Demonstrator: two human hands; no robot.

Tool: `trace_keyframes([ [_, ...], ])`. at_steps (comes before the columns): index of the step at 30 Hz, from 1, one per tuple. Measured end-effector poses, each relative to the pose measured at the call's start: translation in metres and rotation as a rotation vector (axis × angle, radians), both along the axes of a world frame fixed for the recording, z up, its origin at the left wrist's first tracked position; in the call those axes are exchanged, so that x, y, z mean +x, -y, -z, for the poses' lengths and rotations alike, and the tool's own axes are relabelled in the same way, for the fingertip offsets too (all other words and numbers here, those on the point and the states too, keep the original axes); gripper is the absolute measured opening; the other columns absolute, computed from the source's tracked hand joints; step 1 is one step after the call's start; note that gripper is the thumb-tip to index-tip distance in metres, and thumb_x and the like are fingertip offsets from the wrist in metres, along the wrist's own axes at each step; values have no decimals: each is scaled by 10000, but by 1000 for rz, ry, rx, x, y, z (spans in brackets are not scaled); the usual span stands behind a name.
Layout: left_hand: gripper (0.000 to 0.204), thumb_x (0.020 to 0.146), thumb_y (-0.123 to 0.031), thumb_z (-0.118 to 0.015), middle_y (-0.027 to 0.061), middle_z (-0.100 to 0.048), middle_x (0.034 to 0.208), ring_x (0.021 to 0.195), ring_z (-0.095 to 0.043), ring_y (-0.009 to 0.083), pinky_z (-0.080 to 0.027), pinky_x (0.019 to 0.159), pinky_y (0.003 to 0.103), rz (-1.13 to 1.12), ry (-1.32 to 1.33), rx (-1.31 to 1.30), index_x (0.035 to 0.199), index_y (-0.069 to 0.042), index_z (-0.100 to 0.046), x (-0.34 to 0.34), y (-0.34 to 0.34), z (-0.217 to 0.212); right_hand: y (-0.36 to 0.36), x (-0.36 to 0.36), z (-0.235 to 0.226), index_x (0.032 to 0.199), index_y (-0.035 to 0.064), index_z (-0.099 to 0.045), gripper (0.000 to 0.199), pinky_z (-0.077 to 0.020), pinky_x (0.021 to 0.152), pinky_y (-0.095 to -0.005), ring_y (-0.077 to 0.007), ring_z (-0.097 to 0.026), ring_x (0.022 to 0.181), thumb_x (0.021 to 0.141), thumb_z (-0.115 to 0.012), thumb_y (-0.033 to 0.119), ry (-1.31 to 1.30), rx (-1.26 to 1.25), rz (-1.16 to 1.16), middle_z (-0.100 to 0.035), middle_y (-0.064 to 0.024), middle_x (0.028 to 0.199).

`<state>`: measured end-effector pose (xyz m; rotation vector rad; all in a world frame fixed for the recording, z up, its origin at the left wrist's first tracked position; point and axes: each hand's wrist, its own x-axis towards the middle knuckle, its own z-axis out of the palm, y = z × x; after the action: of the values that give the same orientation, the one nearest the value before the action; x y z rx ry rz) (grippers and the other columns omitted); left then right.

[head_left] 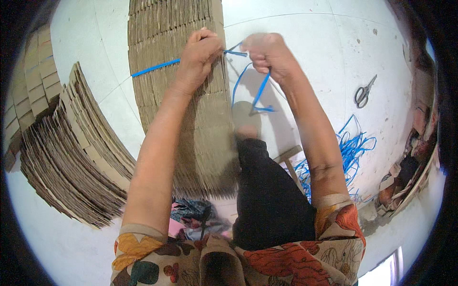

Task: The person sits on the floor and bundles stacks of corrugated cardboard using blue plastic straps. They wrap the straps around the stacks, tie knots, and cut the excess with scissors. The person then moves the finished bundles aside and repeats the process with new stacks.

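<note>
Blue strap (156, 67) across cardboard stack (160, 102), gripped by left fingers (199, 35), right fingers (260, 63)

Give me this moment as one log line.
left hand: closed at blue strap | right hand: closed on blue strap | cardboard stack: strap across | scissors: on floor

The right hand (265, 51) is blurred, its curled fingers hiding the stretch of blue plastic strap (155, 68) inside them. The left hand (202, 49) covers the strap across part of the cardboard stack (160, 97), whose far end the upper edge cuts off. The right forearm (311, 117) hides part of the strap tangle (352, 148).
</note>
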<state>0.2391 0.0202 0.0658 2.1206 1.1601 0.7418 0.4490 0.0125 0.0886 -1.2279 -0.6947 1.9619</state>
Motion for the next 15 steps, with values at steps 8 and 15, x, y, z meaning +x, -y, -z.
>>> trace_keyframes([
  [8, 144, 683, -35, -695, 31, -631, 872, 1012, -523, 193, -415, 850, 312, 22, 198, -329, 819, -42, -649, -8, 8, -9, -47, -26, -76, 782, -28, -603, 168, -446, 495, -207, -107, -536, 549, 825, -540, 122, -159, 546, -431, -570, -57, 638],
  [15, 159, 767, -71, -678, 70, -666, 874, 858, -599, 144, -469, 757, 269, -267, 216, -426, 921, -34, -691, -2, 21, -37, -90, 37, -23, 1311, 43, -373, 536, -342, 1032, -417, -306, -390, 1228, 927, -439, 412, -526, 255, 805, -439, -205, 1270],
])
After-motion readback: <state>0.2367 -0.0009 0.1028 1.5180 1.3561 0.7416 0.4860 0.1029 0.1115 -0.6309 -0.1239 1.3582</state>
